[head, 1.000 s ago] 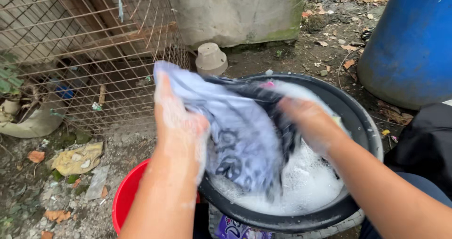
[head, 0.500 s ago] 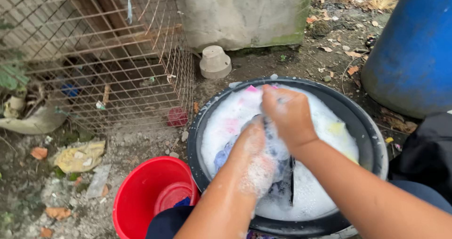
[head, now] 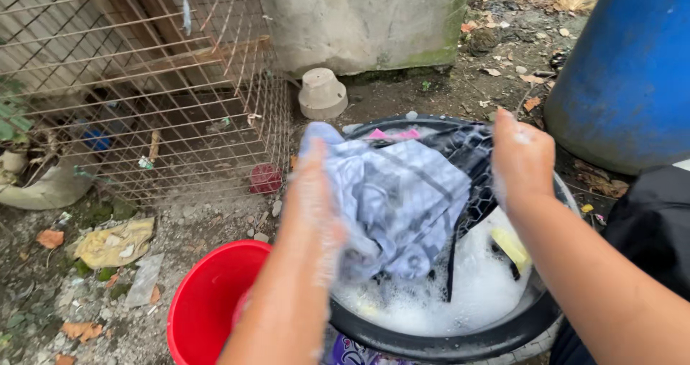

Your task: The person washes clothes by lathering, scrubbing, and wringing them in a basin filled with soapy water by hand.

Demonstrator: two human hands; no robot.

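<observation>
Outdoors, dirt ground: both hands (head: pixel 316 200) (head: pixel 521 156) lift soapy cloth (head: pixel 402 200) over basin (head: pixel 460 343).

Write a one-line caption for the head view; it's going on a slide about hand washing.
Two soapy hands, left hand and right hand, lift a wet blue-grey patterned garment over a black basin of suds.

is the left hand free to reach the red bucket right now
Probably not freely: the left hand is gripping the wet lilac cloth above the black basin. The red bucket sits open just below it, nothing between.

Soapy hands (head: pixel 417 185) stretching wet patterned cloth (head: pixel 402 200), black basin (head: pixel 460 343), suds
</observation>
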